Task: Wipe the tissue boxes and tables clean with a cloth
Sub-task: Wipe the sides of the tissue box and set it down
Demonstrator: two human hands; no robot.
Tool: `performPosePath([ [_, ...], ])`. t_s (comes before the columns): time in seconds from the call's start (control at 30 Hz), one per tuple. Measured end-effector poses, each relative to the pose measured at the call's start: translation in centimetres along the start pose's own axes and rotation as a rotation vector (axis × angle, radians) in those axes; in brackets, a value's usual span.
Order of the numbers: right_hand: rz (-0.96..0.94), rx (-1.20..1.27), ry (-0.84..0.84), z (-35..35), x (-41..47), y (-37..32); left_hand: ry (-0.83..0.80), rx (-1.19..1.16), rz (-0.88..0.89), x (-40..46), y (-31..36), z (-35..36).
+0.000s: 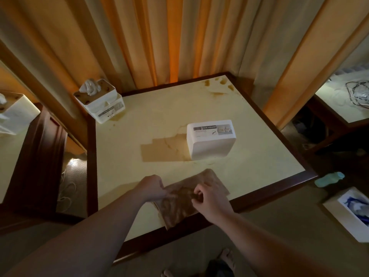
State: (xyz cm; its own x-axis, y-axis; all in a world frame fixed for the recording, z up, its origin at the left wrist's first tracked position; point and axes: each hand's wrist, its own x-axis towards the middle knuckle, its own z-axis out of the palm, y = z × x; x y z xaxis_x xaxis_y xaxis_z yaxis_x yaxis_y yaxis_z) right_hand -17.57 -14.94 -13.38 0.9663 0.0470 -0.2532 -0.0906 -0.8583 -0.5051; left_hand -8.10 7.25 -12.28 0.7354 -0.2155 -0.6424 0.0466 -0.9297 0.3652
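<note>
Hands [179, 193] gripping cloth [179, 204], tissue box [210, 137] beyond; curtains [179, 37]

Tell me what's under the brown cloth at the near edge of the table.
The cloth lies on the cream table, one corner hanging past the dark rim. Both the left hand and the right hand grip it. Whatever stains lie beneath are covered.

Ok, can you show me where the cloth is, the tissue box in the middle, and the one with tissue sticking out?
cloth [179, 204]: head view, its stained middle, between the hands.
middle tissue box [211, 145]: head view, its plain white face.
corner tissue box [95, 96]: head view, its lid beside the tissue.
</note>
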Motion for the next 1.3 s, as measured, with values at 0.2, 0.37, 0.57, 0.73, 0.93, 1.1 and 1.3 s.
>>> performPosePath([
  [0.2,-0.156,-0.035,-0.148,3.8,-3.0,-4.2,0.026,-0.037,-0.011,-0.7,-2.9,0.4],
  [0.37,-0.117,-0.127,-0.105,5.5,-3.4,-6.2,0.124,-0.177,0.023,-0.9,-3.7,1.0],
  [0.57,-0.173,-0.195,-0.065,5.2,-3.4,-6.2,0.156,-0.293,0.076,-0.9,-4.4,0.8],
  [0.73,-0.119,-0.064,-0.049,4.4,-3.3,-5.0,0.066,-0.466,0.114,-1.1,-2.7,-0.5],
  [0.93,0.062,0.223,-0.067,1.5,-2.3,-2.3,0.01,-0.622,0.21,-0.3,2.3,-1.4],
  [1.1,0.214,0.402,-0.043,-2.4,-1.6,1.8,-0.012,-0.664,0.235,1.6,7.6,-0.6],
  [1.3,0.434,0.415,0.026,-5.0,-0.1,5.9,-0.122,-0.617,0.222,3.9,11.4,0.9],
])
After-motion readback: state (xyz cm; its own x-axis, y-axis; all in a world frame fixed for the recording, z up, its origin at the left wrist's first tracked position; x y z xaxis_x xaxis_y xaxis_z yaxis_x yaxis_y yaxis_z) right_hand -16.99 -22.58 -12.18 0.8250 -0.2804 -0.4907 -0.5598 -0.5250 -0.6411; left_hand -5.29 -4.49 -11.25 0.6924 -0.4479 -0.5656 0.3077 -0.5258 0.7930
